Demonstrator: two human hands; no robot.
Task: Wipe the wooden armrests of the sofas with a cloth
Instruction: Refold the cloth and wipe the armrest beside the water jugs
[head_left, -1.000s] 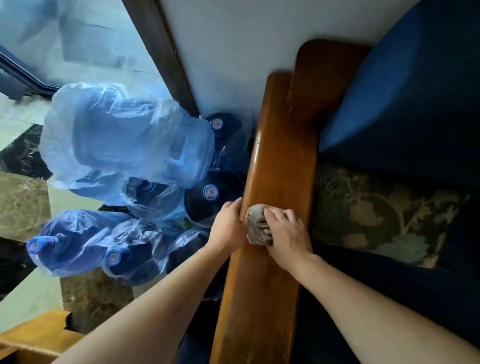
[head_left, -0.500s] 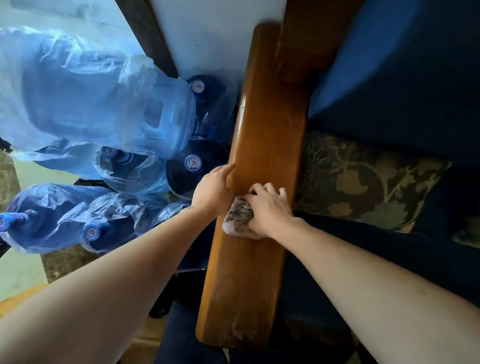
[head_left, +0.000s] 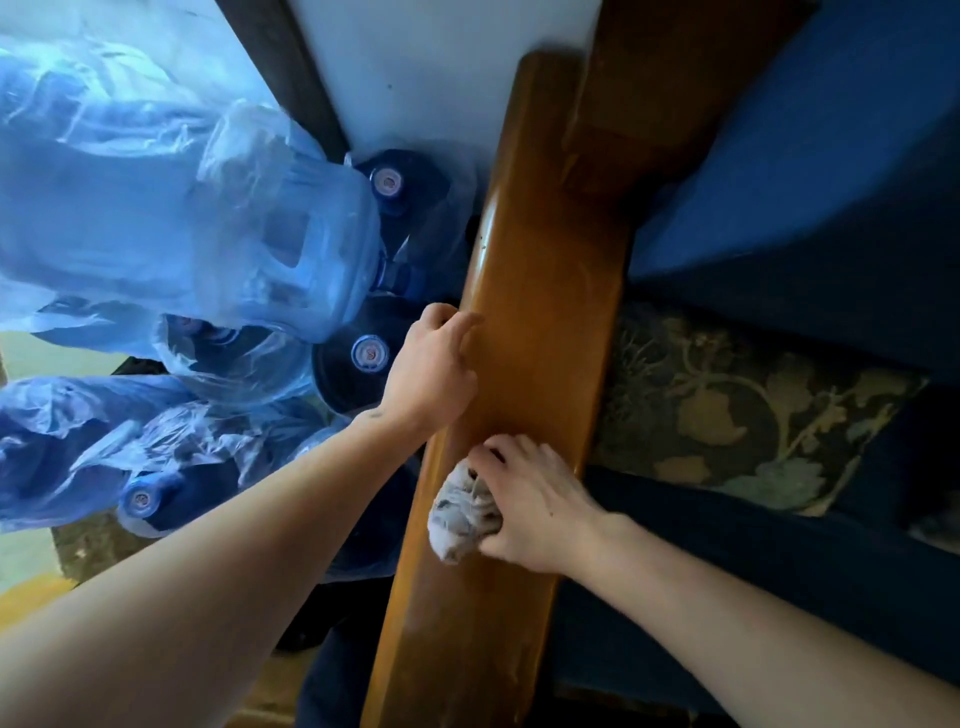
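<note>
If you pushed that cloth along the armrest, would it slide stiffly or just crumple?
Probably crumple: the cloth already sits bunched under the right hand, so it looks soft and floppy. It seems light for its size. The armrest looks glossy, so it would likely glide easily.

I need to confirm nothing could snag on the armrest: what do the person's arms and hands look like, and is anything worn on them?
Both forearms are bare, with no sleeves in view. The left hand and right hand wear no gloves, and no rings or watch show. A small dark mark sits on the left wrist; what it is cannot be told.
</note>
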